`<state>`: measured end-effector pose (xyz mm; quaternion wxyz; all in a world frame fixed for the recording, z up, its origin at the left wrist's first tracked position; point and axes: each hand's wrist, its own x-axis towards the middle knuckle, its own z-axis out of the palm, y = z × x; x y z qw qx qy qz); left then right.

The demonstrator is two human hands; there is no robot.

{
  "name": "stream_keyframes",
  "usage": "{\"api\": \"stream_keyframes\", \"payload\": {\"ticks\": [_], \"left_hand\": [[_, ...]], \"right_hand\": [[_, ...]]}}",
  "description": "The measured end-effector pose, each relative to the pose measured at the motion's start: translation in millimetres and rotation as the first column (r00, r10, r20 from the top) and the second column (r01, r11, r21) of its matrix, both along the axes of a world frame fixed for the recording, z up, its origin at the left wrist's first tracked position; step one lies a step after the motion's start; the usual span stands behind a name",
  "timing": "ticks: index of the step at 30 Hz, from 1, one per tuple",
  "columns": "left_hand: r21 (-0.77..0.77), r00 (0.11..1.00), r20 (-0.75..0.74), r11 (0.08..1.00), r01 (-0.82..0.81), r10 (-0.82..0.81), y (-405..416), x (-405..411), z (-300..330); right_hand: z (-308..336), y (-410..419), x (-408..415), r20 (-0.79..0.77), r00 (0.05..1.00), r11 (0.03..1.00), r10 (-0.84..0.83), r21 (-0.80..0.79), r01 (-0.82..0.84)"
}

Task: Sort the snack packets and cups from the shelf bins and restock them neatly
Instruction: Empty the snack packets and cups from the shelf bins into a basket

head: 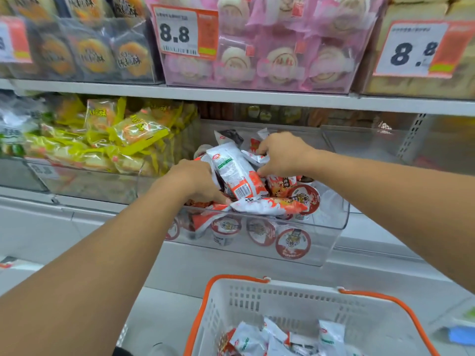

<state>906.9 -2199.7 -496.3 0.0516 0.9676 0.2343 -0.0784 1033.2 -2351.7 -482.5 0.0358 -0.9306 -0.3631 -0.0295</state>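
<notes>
A clear plastic bin (331, 242) on the lower shelf is seen filled with white-and-orange snack packets (270, 205) and small cups (293, 243) whose round red-rimmed lids bear a cartoon figure. The cups are stacked mostly along the bin's front wall and toward its right end, several lying on their sides with lids pressed against the clear front. The packets are piled loosely on top, nearer the bin's left and middle.

One white packet (236, 173), printed with a green band, an orange end and a barcode, is held tilted above the pile. It is grasped at its lower left side by the left hand (198, 181), whose fingers are curled under it. The right hand (282, 154) is clenched on crumpled white packets at the back of the pile, thumb and fingers pinching the wrappers.

A white basket (295, 309) with orange handles is seen below the shelf, near the bottom edge of the view; more white packets (257, 340) of the same kind lie in its bottom.

To the left of the clear bin, yellow-wrapped snacks (123, 134) are heaped in a neighbouring bin. On the upper shelf, pink-wrapped cakes (280, 65) are displayed behind a price tag (180, 32) reading 8.8.
</notes>
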Motion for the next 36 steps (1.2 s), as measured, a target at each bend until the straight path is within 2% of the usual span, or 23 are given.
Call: {"api": "stream_keyframes", "payload": {"ticks": [4,7,12,15,18,20,21,23,25,27,29,31,33,36], "left_hand": [[0.0,0.995,0.092,0.999,-0.033,0.033,0,0,1],[0.056,0.975,0.214,0.996,-0.067,0.053,-2,-3,3],[-0.032,0.881,0.468,0.998,-0.063,0.071,2,-18,13],[-0.062,0.804,0.593,0.998,0.005,0.033,6,-30,24],[-0.146,0.671,0.741,0.984,0.105,0.038,1,-50,44],[-0.281,0.603,0.795,0.922,0.265,0.069,-13,-68,60],[-0.354,0.591,0.803,0.86,0.368,0.077,-24,-78,66],[-0.44,0.608,0.793,0.716,0.543,0.026,-44,-93,74],[-0.482,0.649,0.757,0.603,0.636,-0.08,-63,-101,71],[-0.524,0.697,0.695,0.539,0.66,-0.178,-76,-101,57],[-0.49,0.711,0.604,0.536,0.687,-0.359,-92,-97,37],[-0.416,0.688,0.472,0.549,0.725,-0.551,-110,-94,14],[-0.361,0.677,0.331,0.575,0.734,-0.657,-132,-92,-12],[-0.362,0.685,0.158,0.604,0.71,-0.711,-157,-89,-60]], "right_hand": [[-4,-3,-4,0.014,1.0,1.0,-0.022,-0.013,0.022],[-2,-8,-6,0.116,0.993,0.997,-0.018,0.08,0.008],[22,-24,-36,0.176,0.984,0.968,0.036,0.237,-0.078],[32,-43,-55,0.264,0.96,0.936,0.092,0.307,-0.174],[41,-75,-76,0.272,0.951,0.861,0.146,0.438,-0.257],[49,-102,-95,0.299,0.939,0.793,0.17,0.524,-0.31],[54,-117,-105,0.299,0.938,0.764,0.173,0.56,-0.319],[60,-148,-123,0.232,0.954,0.715,0.19,0.633,-0.296],[61,-181,-134,0.128,0.97,0.688,0.207,0.686,-0.237],[58,-210,-138,0.007,0.969,0.709,0.247,0.68,-0.186],[49,-235,-134,-0.207,0.931,0.768,0.301,0.631,-0.108],[33,-246,-130,-0.338,0.903,0.884,0.266,0.459,-0.088],[10,-247,-127,-0.382,0.897,0.965,0.222,0.216,-0.147],[-30,-236,-133,-0.449,0.875,0.973,0.18,-0.051,-0.226]]}}
